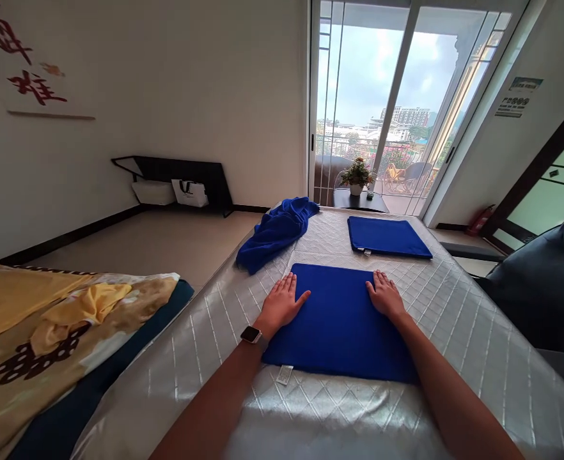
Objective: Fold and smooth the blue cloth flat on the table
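A blue cloth (pixel 342 326), folded into a flat rectangle, lies on the silvery quilted mattress (pixel 215 345), a white tag at its near left edge. My left hand (pixel 283 301) rests flat at its left edge, fingers extended and thumb out over the cloth. On the opposite edge lies my right hand (pixel 386 295), also flat with outstretched fingers. Neither hand grips anything. Farther back to the right is a second folded blue cloth (pixel 390 237), with small tags at its near edge. A crumpled blue cloth (pixel 282 230) sits at the mattress's far left corner.
At left is another bed with a patterned blanket (pixel 152 300) and a crumpled yellow cloth (pixel 94 301). Beyond the mattress stands a small black table (pixel 373 203) with a potted plant (pixel 357 176). A dark leather seat (pixel 545 281) borders the right side.
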